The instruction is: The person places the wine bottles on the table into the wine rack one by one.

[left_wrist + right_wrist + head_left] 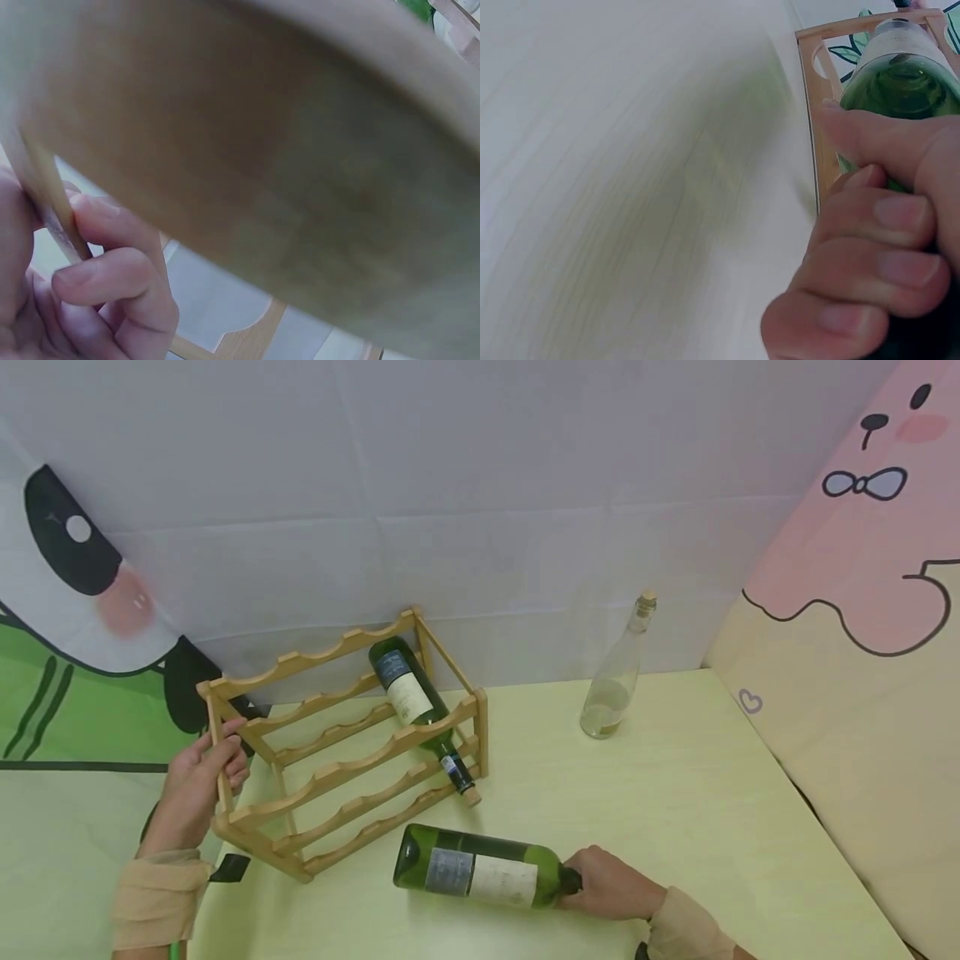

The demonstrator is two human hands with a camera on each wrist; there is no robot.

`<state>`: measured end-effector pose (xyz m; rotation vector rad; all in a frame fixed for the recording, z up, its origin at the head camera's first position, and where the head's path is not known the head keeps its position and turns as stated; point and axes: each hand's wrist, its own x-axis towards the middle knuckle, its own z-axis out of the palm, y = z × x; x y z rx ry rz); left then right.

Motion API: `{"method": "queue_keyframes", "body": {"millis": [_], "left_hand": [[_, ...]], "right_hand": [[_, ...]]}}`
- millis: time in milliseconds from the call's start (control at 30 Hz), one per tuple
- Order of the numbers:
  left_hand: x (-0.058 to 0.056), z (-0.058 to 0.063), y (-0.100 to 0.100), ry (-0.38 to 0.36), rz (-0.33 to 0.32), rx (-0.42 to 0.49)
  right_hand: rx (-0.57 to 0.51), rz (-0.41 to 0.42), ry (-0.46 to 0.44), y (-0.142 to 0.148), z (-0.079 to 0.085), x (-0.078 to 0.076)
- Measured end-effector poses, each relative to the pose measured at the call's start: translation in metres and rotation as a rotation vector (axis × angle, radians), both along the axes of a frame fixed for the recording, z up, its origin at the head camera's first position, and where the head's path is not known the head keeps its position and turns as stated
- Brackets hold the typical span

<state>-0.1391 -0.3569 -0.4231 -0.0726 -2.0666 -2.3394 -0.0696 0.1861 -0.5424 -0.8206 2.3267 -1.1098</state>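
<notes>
A wooden wine rack (352, 810) stands at the left of the table, and my left hand (206, 768) grips the bar at its left end. In the left wrist view, the curled fingers (124, 277) close around a thin wooden bar, while a blurred slat fills most of the picture. One green wine bottle (411, 692) lies in the rack's right part, its corked neck pointing toward the front. My right hand (611, 883) grips a second green wine bottle (502, 870) by the neck, holding it sideways in front of the rack with its base to the left.
A clear glass bottle (611, 685) with a cork stands at the back right of the pale yellow table (675, 810). Behind the table hangs a white cloth (510, 552), and printed cartoon cloths flank both sides.
</notes>
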Motion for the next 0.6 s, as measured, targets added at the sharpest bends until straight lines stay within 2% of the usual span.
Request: {"method": "queue_keyframes", "body": {"millis": [600], "left_hand": [[0.001,-0.002,0.001,0.012,-0.006,-0.022]], "right_hand": [[-0.064,-0.025,-0.046,-0.016,0.005,0.000]]}}
